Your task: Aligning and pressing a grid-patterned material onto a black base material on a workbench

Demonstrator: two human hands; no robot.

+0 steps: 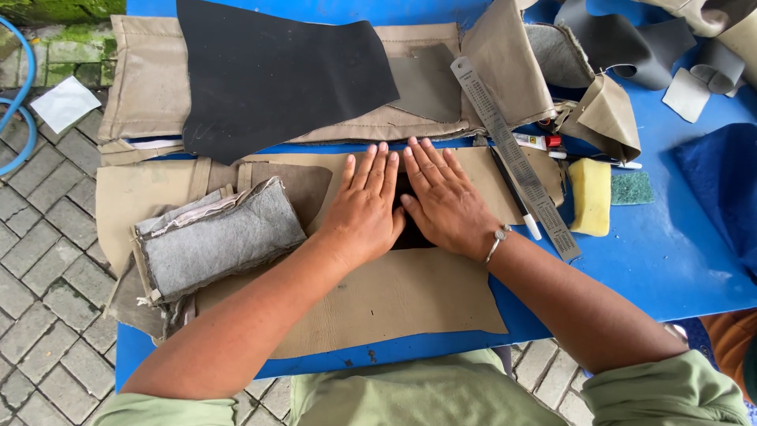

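Grey felt piece (217,237): lay well out from the left hand, on its outer side, folded with frayed edges and resting on the tan leather.
Black sheet (276,71): lay beyond the left hand's fingertips, spread over more tan material at the far side of the table.
Left hand (364,207): was flat, palm down, fingers straight and close together, gripping nothing; it pressed on a small dark piece.
Dark piece (404,237): lay under and between the two hands, mostly covered, only a strip showing in the gap between them.
Tan leather sheet (394,304): lay beneath both hands and reached back toward the wrists and forearms.
Right hand (445,201): was also flat and unclenched, palm down, thumb side touching the left hand, a bracelet (497,241) on the wrist.
Metal ruler (512,154): lay slanted just beside the right hand on its outer side, with a white-tipped pen (516,201) between the two.
Yellow sponge (590,196): sat farther out from the right hand, past the ruler, on the blue table (662,252).
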